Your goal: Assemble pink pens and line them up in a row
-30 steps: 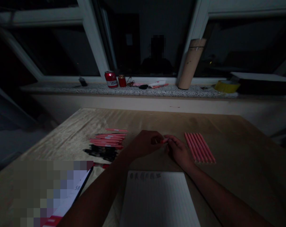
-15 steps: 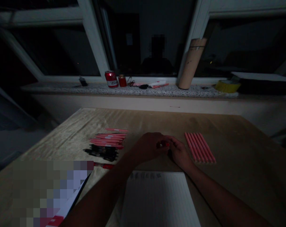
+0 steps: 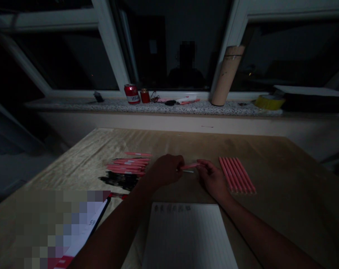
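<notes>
Between my hands, above the table, is a pink pen [image 3: 190, 166], held roughly level. My left hand [image 3: 168, 170] is closed on its left end. The fingertips of my right hand [image 3: 213, 179] pinch its right end. Just below the pen shows a thin pale stick [image 3: 188, 171], perhaps a refill; whether my left hand holds it, I cannot tell. To the right of my right hand lies a neat row of several pink pens [image 3: 236, 175]. Left of my left hand are a pile of pink pens [image 3: 128, 166] and a pile of black pens [image 3: 121, 180].
A lined notepad [image 3: 188, 235] lies below my hands. At the left, partly blurred, is a white and red printed item [image 3: 96, 215], with a red pen [image 3: 117, 195] beyond it. The windowsill [image 3: 107, 106] holds a red can [image 3: 132, 94], a cardboard tube [image 3: 227, 78] and yellow tape [image 3: 269, 102].
My hands have moved apart, my left hand shifting leftward. The pink pen and the pale stick now show between them; before, a small red tip was visible at my fingers.
</notes>
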`<state>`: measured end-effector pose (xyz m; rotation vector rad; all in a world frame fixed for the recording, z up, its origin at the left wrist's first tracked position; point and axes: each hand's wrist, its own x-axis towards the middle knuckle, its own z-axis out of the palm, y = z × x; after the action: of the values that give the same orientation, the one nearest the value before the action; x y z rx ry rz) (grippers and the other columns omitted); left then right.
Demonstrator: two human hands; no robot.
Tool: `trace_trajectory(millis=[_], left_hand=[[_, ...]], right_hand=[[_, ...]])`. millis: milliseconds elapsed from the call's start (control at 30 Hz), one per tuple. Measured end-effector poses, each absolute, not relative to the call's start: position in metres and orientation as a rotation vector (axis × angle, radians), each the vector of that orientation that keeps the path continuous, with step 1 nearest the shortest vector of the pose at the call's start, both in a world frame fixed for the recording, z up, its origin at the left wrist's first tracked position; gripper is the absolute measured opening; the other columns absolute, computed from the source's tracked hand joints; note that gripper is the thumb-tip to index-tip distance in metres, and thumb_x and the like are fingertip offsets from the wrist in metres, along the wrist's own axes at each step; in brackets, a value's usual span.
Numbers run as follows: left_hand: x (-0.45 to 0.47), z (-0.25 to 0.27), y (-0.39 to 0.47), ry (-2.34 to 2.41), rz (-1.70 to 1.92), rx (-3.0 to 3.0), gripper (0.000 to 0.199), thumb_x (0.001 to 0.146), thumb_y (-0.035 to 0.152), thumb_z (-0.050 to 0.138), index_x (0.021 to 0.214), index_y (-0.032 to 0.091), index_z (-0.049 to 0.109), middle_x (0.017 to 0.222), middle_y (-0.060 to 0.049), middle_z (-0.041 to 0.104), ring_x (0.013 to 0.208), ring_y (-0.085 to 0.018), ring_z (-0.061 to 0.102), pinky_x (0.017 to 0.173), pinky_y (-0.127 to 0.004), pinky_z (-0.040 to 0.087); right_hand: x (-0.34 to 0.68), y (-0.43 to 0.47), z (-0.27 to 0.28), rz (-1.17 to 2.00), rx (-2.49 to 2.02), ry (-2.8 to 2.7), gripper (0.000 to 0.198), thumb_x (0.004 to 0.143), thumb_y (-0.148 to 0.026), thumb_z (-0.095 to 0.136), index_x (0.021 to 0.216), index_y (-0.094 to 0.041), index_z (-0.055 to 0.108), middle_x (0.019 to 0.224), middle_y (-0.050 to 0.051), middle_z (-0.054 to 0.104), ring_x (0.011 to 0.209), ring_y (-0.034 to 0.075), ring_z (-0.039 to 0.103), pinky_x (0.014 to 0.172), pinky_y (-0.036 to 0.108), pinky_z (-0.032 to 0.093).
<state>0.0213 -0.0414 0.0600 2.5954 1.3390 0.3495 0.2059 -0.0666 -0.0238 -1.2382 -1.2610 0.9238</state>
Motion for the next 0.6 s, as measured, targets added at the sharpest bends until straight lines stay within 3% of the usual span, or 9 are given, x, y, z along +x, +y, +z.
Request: trace_trajectory(millis=[133, 333, 600], left_hand=[[0.019, 0.044, -0.035, 1.351, 0.183, 2.591, 0.019, 0.074, 0.024, 0.051, 0.088, 0.019, 0.064, 0.080, -0.006, 0.066, 0.074, -0.019, 0.060, 0.062, -0.026, 0.040], [0.021, 0.033, -0.033, 1.218, 0.134, 2.568, 0.026, 0.081, 0.029, 0.045, 0.088, 0.018, 0.067, 0.083, -0.009, 0.067, 0.075, -0.020, 0.061, 0.068, -0.028, 0.041], [0.018, 0.025, -0.030, 1.190, 0.148, 2.562, 0.030, 0.082, 0.030, 0.044, 0.099, 0.018, 0.065, 0.092, -0.010, 0.068, 0.084, -0.020, 0.062, 0.072, -0.027, 0.042]], right_hand=[[0.206, -0.069, -0.021, 0.787, -1.266, -1.355, 0.032, 0.078, -0.037, 0.056, 0.101, -0.015, 0.059, 0.082, 0.006, 0.064, 0.069, 0.017, 0.057, 0.062, 0.028, 0.044], [0.203, -0.075, -0.012, 0.518, -1.209, -1.616, 0.021, 0.082, -0.031, 0.052, 0.096, -0.019, 0.063, 0.081, 0.005, 0.060, 0.062, 0.014, 0.053, 0.056, 0.027, 0.043], [0.202, -0.079, -0.007, 0.376, -1.104, -1.739, 0.019, 0.084, -0.023, 0.050, 0.099, -0.020, 0.060, 0.087, 0.006, 0.058, 0.068, 0.014, 0.053, 0.062, 0.028, 0.045]])
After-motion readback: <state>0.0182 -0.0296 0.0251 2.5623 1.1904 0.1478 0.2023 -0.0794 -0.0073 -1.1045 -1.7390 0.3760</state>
